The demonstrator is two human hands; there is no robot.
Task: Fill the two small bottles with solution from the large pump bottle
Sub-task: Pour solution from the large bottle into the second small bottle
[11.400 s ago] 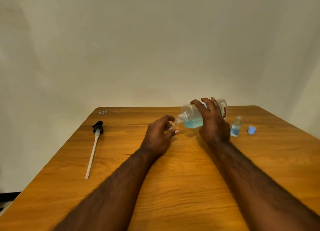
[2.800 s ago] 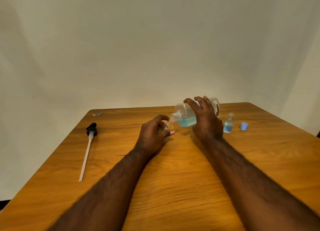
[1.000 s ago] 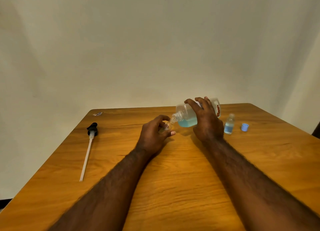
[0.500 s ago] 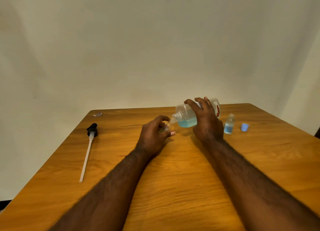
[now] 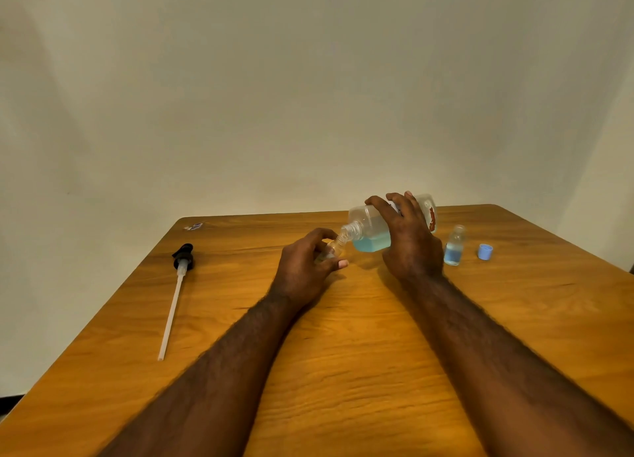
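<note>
A plain pale wall backs a wooden bench (image 5: 343,336), seen from above the person's forearms. Toward its far middle the right grip (image 5: 410,242) is wrapped over the large pump bottle (image 5: 367,228), fingers curled across its upper side. It holds the bottle tipped almost flat, the threaded neck pointing left and slightly down. The blue solution pools along the bottle's low side; whether any is running out cannot be told.

The left grip (image 5: 305,271) pinches the first small bottle (image 5: 331,249) between thumb and fingers, tilted so that its mouth meets the big bottle's neck. The two openings look to be touching. That tilt is probably meant to line a narrow mouth up with a wide one and limit spills.

The pump head (image 5: 183,255) with its long dip tube lies well apart on the left, out of the large bottle so that it can pour directly. Just beside the right grip the second small bottle (image 5: 454,247) stands upright, apparently uncapped, with blue liquid in its lower part, so it seems to have had its share. A blue cap (image 5: 485,251) sits near it, and a small scrap (image 5: 194,226) lies at the far left corner.

Filling of the held bottle appears to be under way; the fingers hide its level.
</note>
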